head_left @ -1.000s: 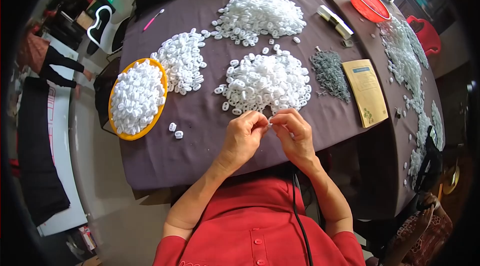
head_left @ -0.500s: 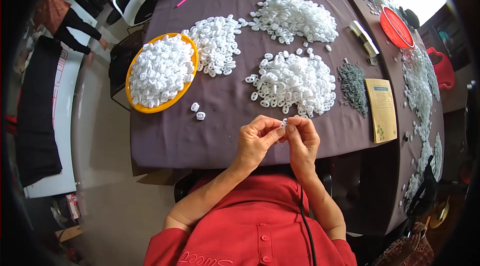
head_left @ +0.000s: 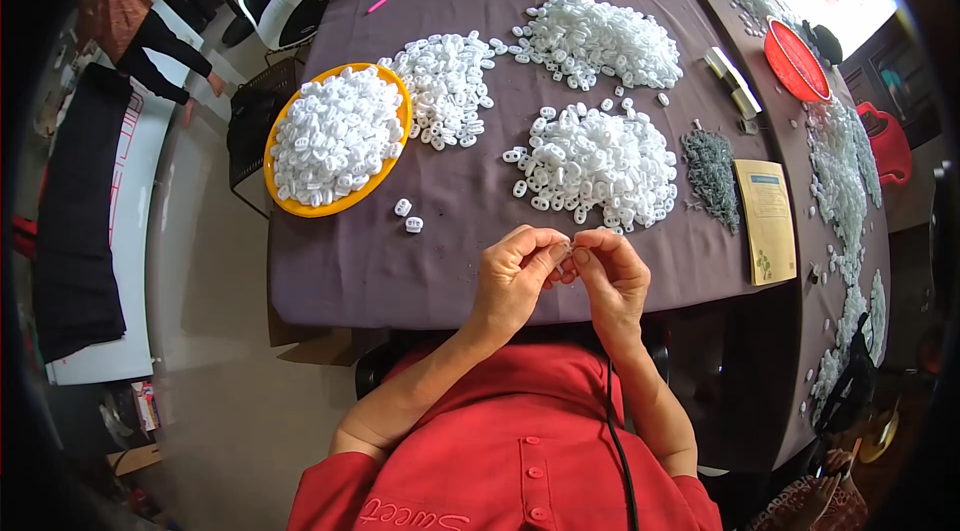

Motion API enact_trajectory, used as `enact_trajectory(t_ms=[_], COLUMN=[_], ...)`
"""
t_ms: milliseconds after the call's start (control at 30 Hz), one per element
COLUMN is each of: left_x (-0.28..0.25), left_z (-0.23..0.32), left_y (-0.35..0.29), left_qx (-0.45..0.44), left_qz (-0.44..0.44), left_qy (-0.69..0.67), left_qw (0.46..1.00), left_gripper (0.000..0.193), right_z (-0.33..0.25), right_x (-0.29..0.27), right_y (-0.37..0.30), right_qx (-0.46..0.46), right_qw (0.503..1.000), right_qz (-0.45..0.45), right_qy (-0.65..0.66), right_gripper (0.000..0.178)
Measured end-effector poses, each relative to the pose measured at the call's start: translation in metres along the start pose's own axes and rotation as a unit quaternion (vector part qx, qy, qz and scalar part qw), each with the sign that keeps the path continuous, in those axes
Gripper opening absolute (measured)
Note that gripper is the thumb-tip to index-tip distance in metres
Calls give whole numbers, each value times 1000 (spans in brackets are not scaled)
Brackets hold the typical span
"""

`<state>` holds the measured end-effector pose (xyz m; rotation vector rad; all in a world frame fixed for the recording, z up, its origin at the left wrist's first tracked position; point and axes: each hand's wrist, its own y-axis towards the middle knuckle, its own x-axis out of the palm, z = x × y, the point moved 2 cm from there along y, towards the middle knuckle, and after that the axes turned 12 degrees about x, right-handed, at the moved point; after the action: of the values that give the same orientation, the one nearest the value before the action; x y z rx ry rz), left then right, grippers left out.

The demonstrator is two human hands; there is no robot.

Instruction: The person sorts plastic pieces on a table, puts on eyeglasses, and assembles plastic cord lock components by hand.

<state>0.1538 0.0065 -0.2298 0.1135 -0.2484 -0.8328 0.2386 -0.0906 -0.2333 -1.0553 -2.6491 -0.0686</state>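
Observation:
My left hand (head_left: 512,279) and my right hand (head_left: 614,283) meet above the near edge of the table, thumbs and fingertips pinched together. Between them is a small white plastic piece (head_left: 567,249), mostly covered by the fingers. Just beyond lies a pile of white oval plastic pieces with two holes (head_left: 605,171). Two similar loose white pieces (head_left: 413,224) rest to the left of my hands. A yellow bowl (head_left: 312,211) heaped with white pieces stands at the left edge. To the right is a small heap of grey parts (head_left: 711,176), too fine to name.
Two more white piles (head_left: 605,39) (head_left: 445,86) lie farther back. A tan printed packet (head_left: 766,226) sits right of the grey heap. Red baskets (head_left: 797,61) and strewn pieces (head_left: 838,181) occupy the right-hand table. Another person (head_left: 160,41) bends at the far left.
The whole view has shifted slightly, moving the table a little to the right. My hands stay pinched together; the white piece between them shows less than before.

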Motion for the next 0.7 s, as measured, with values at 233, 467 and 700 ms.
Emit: enact_trajectory(t_ms=[233, 467, 700], left_x=[-3, -6, -10], left_z=[2, 2, -18], left_y=[1, -3, -20], left_qx=[24, 79, 107], left_qz=[-2, -15, 1], left_qy=[43, 121, 146], left_qw=[999, 989, 983], left_gripper=[5, 2, 2], right_z=[-1, -5, 12], right_x=[-1, -3, -2], right_y=[3, 2, -5], right_qx=[-5, -59, -11], right_qw=[999, 974, 975], right_qz=[0, 7, -17], right_qy=[-45, -219, -222], right_gripper=[19, 20, 22])
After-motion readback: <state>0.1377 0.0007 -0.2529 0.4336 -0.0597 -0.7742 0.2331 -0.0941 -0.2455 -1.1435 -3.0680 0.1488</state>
